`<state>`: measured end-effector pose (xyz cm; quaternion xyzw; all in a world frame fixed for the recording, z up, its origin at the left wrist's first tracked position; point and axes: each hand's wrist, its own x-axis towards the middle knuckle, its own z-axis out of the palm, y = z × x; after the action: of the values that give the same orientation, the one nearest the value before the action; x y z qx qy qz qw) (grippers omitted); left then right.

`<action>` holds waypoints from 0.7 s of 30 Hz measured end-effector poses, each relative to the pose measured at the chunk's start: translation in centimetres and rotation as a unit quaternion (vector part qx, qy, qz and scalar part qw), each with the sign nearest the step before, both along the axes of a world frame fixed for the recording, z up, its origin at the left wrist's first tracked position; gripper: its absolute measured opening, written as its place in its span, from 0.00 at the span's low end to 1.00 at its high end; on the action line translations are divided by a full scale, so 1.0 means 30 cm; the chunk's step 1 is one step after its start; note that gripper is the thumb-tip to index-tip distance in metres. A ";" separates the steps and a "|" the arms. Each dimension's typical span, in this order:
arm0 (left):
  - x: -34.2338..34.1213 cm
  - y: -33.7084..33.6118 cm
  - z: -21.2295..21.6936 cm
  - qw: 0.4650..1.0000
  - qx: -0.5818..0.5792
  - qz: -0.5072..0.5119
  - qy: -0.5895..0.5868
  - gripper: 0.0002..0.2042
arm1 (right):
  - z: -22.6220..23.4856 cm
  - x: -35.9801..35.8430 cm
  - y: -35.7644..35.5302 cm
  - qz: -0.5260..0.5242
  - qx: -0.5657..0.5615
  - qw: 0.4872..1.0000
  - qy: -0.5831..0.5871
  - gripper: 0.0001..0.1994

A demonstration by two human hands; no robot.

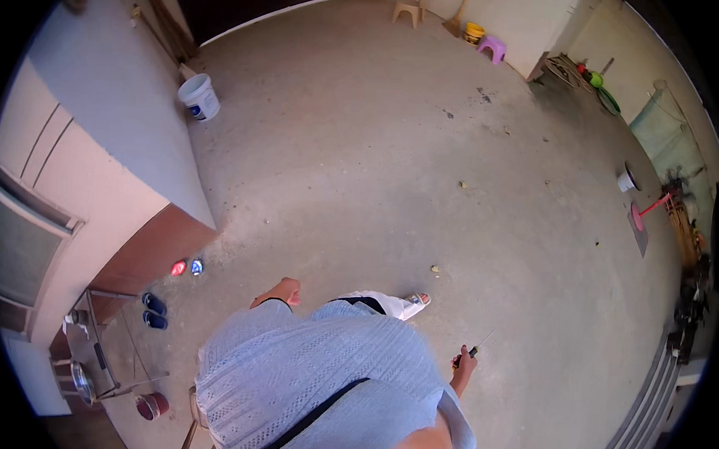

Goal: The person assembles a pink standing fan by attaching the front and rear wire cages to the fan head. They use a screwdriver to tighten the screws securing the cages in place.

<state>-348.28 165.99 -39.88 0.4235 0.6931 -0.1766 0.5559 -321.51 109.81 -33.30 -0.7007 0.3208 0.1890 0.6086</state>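
My right hand [465, 360] is out to the right of my body, wrapped round the black and yellow handle of a screwdriver [473, 351]. Its thin metal shaft points up and to the right, over the bare concrete floor. On the left, my left hand [290, 291] hangs in front of me with its fingers curled in. The inside of that hand is hidden, so I cannot see whether anything is in it. My light blue knitted top covers the lower middle of the view. Just ahead of it shows a foot in a sandal [420, 299].
Red and blue cans [179, 267] and dark slippers [155, 311] lie to the left, near a metal rack [101, 358] and a reddish bucket [152, 406]. A white bucket [199, 97] stands by the wall. Far off is a purple stool [492, 49]; at right, a red-pink dustpan [637, 217].
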 end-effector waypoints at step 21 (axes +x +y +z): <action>2.939 -1.275 0.251 0.850 -0.106 -0.328 -0.398 0.11 | -0.041 0.801 -0.704 -0.414 0.058 0.892 0.174 0.12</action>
<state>-260.10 127.73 -32.35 0.5987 0.2107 -0.2377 0.7353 -297.47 88.70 -34.52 -0.4239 0.6713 0.0568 0.6054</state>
